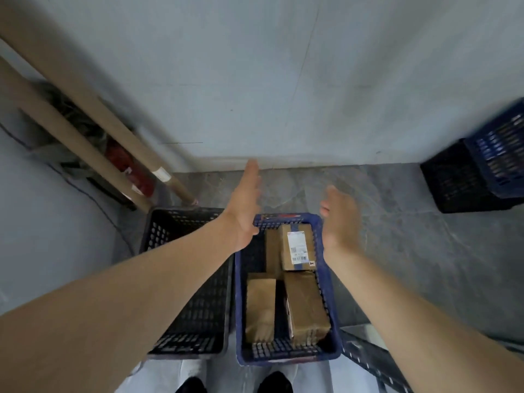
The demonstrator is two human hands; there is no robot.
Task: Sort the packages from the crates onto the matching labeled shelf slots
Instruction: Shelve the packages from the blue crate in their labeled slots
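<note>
A blue crate (pixel 330 282) stands on the floor at my feet and holds several brown cardboard packages. One package with a white label (pixel 297 246) lies at the crate's far end, two plain ones (pixel 260 306) (pixel 306 304) lie nearer me. Left of it stands a black crate (pixel 195 321); I see nothing inside it. My left hand (pixel 246 207) stretches forward above the blue crate's far left corner, fingers straight, holding nothing. My right hand (pixel 338 219) hovers over the far right corner, fingers relaxed and empty.
Long cardboard tubes (pixel 85 120) lean against the wall at left, with a red object (pixel 133 168) behind them. Stacked black and blue crates (pixel 479 171) sit at far right. A metal shelf rail (pixel 368 355) runs at lower right. Grey floor lies beyond the crates.
</note>
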